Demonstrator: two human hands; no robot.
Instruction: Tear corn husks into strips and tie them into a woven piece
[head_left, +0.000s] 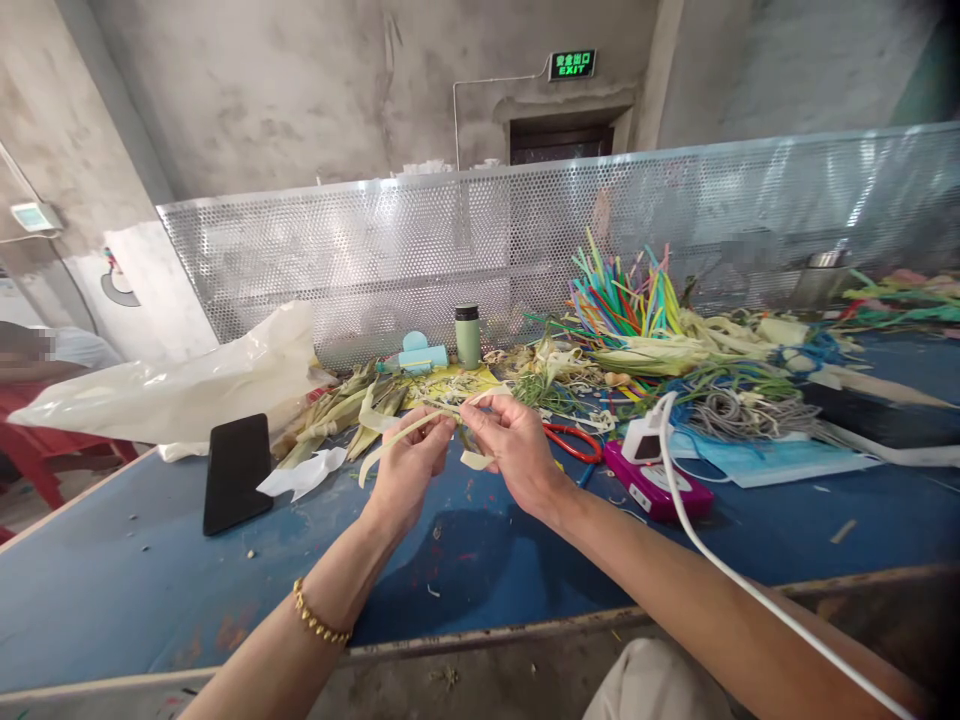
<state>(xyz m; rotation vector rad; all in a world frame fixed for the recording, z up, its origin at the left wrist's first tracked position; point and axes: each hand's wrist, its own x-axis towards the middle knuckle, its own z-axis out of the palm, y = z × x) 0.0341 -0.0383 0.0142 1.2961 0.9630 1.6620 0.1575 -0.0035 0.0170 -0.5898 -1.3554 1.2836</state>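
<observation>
Pale strips of dried husk [397, 437] run between my two hands above the blue table. My left hand [409, 465], with a gold bead bracelet on its wrist, pinches the strips between thumb and fingers, and one strip curls out to the left. Close beside it on the right, my right hand [514, 445] grips the same strips near their middle, with a short end hanging below the fingers. Behind the hands lie more dried husks [330, 415]. The fingertips are nearly touching.
A black phone [238, 475] lies left on the blue table [300, 590]. Behind stand a green bottle [467, 338] and colourful stems [622, 295]. To the right are red-handled scissors [574, 442], a magenta box [656, 485] and a white cable [697, 540]. A metal mesh screen [360, 260] closes the back.
</observation>
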